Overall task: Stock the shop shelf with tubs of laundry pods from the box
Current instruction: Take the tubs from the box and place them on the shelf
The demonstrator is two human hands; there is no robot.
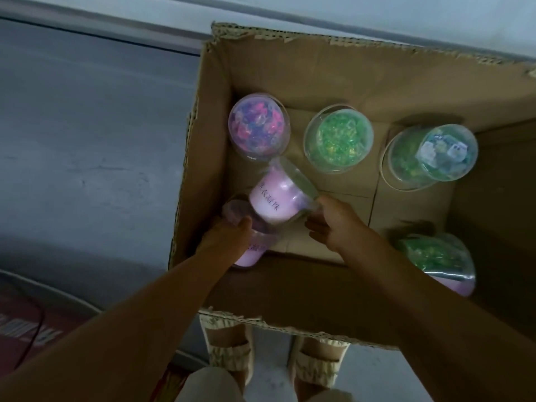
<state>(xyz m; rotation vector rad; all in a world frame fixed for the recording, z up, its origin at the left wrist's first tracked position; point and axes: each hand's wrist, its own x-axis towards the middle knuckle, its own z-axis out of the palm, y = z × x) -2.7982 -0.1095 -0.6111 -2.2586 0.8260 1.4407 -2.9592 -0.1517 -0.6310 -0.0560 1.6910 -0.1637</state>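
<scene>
**Six tubs in the box, two being lifted**

Six tubs of laundry pods are sitting in the open cardboard box (208,158) on the floor; no shelf is showing.

- Pink tub (278,195): tilting on its side near the box's left wall, label facing up. The right hand (333,224) is gripping its lid end, fingers curled round the rim.
- Second pink tub (246,250): lying in the near-left corner. The left hand (229,233) is resting over its top, fingers bent onto it; how firm the hold is cannot be told.
- Remaining stock: one purple-pod tub (259,126) and two green-pod tubs (338,138) standing upright, a further green one (435,259) leaning at the near right.

Handling advice: lifting each tub by its body rather than by the lid is looking safer, and raising both straight up is keeping them off the box walls.
</scene>
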